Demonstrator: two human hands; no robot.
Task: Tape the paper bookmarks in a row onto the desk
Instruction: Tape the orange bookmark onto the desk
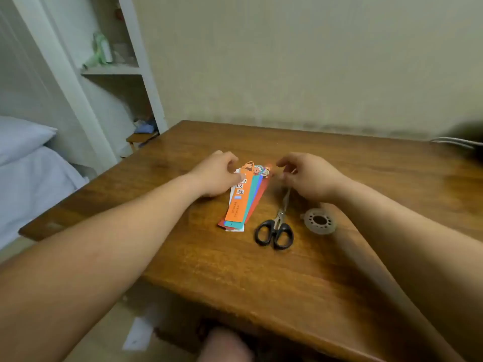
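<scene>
A fanned stack of paper bookmarks [239, 205] lies on the wooden desk [261, 278], orange on top, with teal, blue, red and white edges showing. My left hand [214, 176] sits at the stack's upper left, fingers curled, its thumb and fingertips pinching the top of the orange bookmark. My right hand [308, 178] hovers just right of the stack's top, fingers loosely curled, with nothing visible in it. Black-handled scissors [274, 231] lie right of the stack, their blade tip under my right hand. A roll of clear tape [319, 221] lies flat beside the scissors.
A bed with a pillow [26, 158] stands left of the desk, and white shelves [112, 70] behind it. A dark blurred object [467, 139] sits at the desk's far right edge. The wall runs along the desk's back. A sheet of paper [138, 333] lies on the floor.
</scene>
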